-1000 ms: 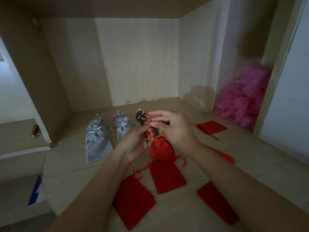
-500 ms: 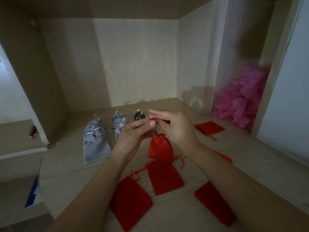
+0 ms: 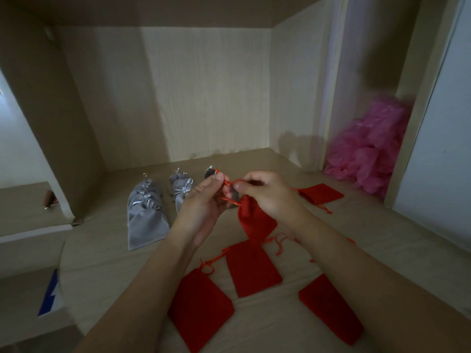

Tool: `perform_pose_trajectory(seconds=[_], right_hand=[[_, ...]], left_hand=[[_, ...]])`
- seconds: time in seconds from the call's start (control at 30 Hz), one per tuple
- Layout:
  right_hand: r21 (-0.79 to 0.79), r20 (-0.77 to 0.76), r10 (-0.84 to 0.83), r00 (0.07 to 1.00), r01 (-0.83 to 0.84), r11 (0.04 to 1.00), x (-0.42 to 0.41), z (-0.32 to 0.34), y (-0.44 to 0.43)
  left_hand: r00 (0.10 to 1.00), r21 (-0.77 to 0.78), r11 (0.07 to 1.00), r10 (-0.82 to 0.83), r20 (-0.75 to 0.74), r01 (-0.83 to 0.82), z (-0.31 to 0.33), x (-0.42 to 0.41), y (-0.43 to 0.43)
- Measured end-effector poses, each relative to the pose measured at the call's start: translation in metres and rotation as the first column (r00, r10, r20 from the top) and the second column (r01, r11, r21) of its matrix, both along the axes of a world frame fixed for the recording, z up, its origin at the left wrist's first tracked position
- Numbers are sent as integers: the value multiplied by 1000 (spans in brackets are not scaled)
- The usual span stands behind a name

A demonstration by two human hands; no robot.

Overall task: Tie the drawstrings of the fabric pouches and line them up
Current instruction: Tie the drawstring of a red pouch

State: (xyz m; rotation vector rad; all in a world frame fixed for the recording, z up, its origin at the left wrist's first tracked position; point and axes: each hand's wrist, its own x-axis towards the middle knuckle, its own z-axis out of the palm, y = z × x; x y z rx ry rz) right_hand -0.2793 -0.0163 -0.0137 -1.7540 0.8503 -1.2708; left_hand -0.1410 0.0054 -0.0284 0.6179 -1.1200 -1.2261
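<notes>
A red fabric pouch [image 3: 256,221] hangs in the air by its red drawstring [image 3: 230,183]. My left hand [image 3: 204,202] pinches one end of the string and my right hand [image 3: 267,193] pinches the other, fingertips close together above the pouch's gathered neck. Several flat red pouches lie on the wooden shelf [image 3: 102,253] below: one [image 3: 200,307], one [image 3: 252,267], one [image 3: 331,308] and one far right [image 3: 319,193]. Grey pouches with tied silver strings stand in rows at the left [image 3: 146,215] and middle [image 3: 181,186]. A dark pouch [image 3: 210,173] shows behind my left fingers.
The shelf is a wooden alcove with a back wall [image 3: 204,98] and side panels. A heap of pink plastic bags [image 3: 369,146] fills the compartment at the right. A blue and white item [image 3: 49,294] lies at the lower left, below the shelf edge.
Both hands have stayed together over the red pouch, working the drawstring. The loop of string has shrunk, and the pouch now hangs tilted to the right under my right hand.
</notes>
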Motion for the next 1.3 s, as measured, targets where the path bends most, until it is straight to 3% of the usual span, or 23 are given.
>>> perform_pose_trajectory(seconds=[0.07, 0.17, 0.23, 0.37, 0.5, 0.63, 0.8, 0.97, 1.07, 1.13, 1.2, 1.3], right_hand=[[217, 143, 106, 984, -136, 967, -3, 0, -3], [361, 273, 188, 944, -281, 889, -6, 0, -9], [347, 317, 206, 926, -316, 883, -5, 0, -10], [173, 204, 217, 955, -253, 952, -6, -5, -9], [146, 205, 205, 957, -237, 960, -8, -2, -7], [113, 183, 132, 974, -154, 982, -4, -1, -6], [90, 232, 26, 972, -48, 995, -7, -1, -8], [82, 281, -34, 959, 11, 997, -9, -2, -10], [211, 462, -100, 881, 0, 977, -20, 1, -16], [303, 598, -129, 791, -73, 950, -25, 4, -19], [341, 700, -151, 699, -141, 929, -26, 5, -20], [377, 745, -219, 631, -127, 918, -31, 3, -26]], left_hand=[[985, -71, 991, 124, 123, -116, -1, 4, -1], [858, -255, 919, 378, 347, -301, -2, 6, -4], [806, -302, 876, 470, 360, -376, -3, 4, -3], [751, -353, 834, 542, 378, -424, -3, 0, 0], [710, -383, 800, 592, 381, -462, -4, 3, -2], [726, -375, 824, 557, 402, -425, -4, 6, -3], [808, -362, 871, 461, 368, -332, 0, -1, 2], [856, -222, 894, 440, 272, -389, -1, -2, -2], [944, -57, 946, 322, 72, -319, 0, 6, -7], [986, 29, 993, 120, -118, -117, 2, 9, -7], [964, 91, 994, -33, -264, 59, 3, 6, -4], [965, 168, 977, -82, -250, 127, 5, 1, -1]])
